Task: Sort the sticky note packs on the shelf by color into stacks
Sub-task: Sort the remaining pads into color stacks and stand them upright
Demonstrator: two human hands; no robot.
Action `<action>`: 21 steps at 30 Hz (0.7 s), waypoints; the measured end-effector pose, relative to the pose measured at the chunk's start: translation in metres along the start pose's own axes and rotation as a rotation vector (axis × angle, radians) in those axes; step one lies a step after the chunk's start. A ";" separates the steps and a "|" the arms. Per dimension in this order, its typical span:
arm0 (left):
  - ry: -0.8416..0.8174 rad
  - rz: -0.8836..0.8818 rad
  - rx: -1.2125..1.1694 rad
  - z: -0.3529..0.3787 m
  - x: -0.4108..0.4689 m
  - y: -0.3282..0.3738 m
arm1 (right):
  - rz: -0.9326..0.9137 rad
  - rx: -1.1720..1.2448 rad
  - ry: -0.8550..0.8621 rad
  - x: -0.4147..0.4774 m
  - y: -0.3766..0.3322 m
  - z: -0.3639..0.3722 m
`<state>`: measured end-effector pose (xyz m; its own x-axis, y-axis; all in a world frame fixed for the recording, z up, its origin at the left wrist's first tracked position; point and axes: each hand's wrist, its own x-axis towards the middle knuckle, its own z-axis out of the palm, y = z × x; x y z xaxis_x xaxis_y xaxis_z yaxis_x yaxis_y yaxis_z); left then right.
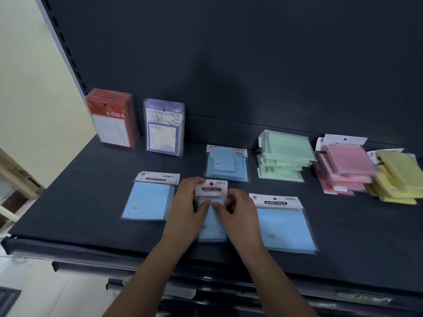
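A narrow blue sticky note pack (pixel 211 223) with a white "STICKY NOTE" header is held over the front of the dark shelf (pixel 91 179). My left hand (pixel 186 209) grips its left side and my right hand (pixel 238 211) grips its right side, thumbs on the front. A blue pack (pixel 148 200) lies to the left and a larger blue pack (pixel 285 227) to the right. Behind sits a small blue stack (pixel 226 165). Further right stand a green stack (pixel 283 154), a pink stack (pixel 343 168) and a yellow stack (pixel 398 177).
Red packs (pixel 112 120) and purple "University" packs (pixel 163 126) lean upright against the dark back panel at the rear left. The shelf's front edge (pixel 91 243) runs just below my wrists. A pale wall lies left of the shelving upright.
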<state>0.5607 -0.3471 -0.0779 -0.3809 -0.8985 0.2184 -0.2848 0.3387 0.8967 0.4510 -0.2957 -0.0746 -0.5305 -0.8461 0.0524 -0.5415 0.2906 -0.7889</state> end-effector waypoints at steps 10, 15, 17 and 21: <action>0.005 0.132 0.247 -0.002 0.012 0.001 | 0.001 0.071 0.028 0.010 0.001 -0.006; -0.070 0.029 0.113 0.009 0.039 0.011 | -0.004 0.157 0.074 0.037 -0.006 -0.016; -0.130 -0.002 0.084 0.015 0.051 0.011 | 0.050 0.165 0.032 0.049 -0.006 -0.016; -0.142 -0.036 0.082 0.024 0.062 0.009 | 0.145 0.251 -0.039 0.061 -0.002 -0.011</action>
<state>0.5137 -0.3926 -0.0652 -0.4881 -0.8637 0.1253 -0.3691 0.3344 0.8672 0.4124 -0.3428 -0.0626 -0.5623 -0.8219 -0.0915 -0.2809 0.2939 -0.9136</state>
